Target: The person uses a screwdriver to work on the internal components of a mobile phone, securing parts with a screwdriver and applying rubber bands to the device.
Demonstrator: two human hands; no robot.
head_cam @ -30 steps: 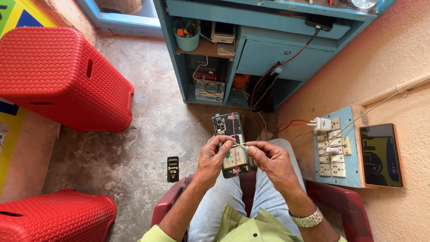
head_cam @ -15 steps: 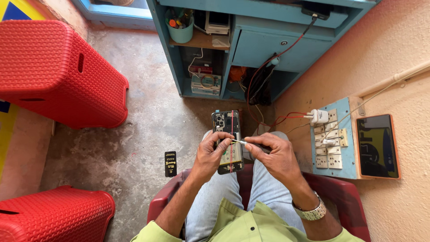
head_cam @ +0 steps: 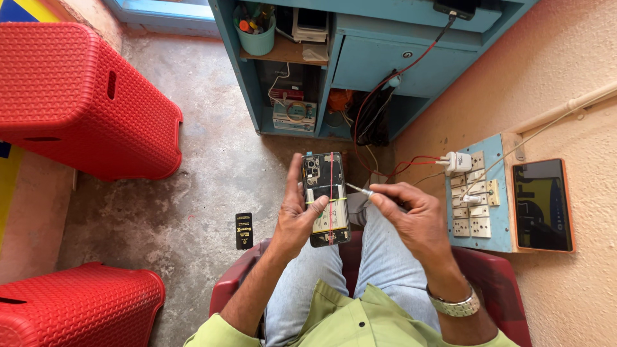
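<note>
- Near the middle of the frame: an opened phone [head_cam: 326,199] with its back cover off, showing small parts, a pale battery, a red wire down its length and a yellow band across it.
- Left hand [head_cam: 294,215] wrapped round the phone's left edge, thumb up along the side, grip pressed on the phone, holding it above the lap.
- Just right of the phone: right hand [head_cam: 411,215], grip pinching a thin screwdriver [head_cam: 358,189] between thumb and fingertips.
- Screwdriver tip pointing left, right at the phone's right edge; cannot tell if touching.
- Silver wristwatch [head_cam: 455,304] on the right wrist, lower right of the frame.
- Blue jeans [head_cam: 385,263] and a light green shirt [head_cam: 360,324] at the bottom middle, on a dark red chair [head_cam: 495,283].
- On the grey floor [head_cam: 193,193], left of the chair: a small black flat thing [head_cam: 243,230], lying well apart from the hands.
- Upper left: a big red plastic stool [head_cam: 71,96]; lower left: another red stool [head_cam: 77,308].
- Top middle: a blue cabinet [head_cam: 398,61] with open shelves, a teal cup [head_cam: 257,38] full of tools, small boxes and a bunch of wires inside.
- Right side, on the peach wall [head_cam: 565,64]: a blue switch board [head_cam: 479,196] with a white plug [head_cam: 457,162] and red wires [head_cam: 385,96] running up to the cabinet.
- Far right, beside the switch board: a dark tablet [head_cam: 542,205] in an orange case.
</note>
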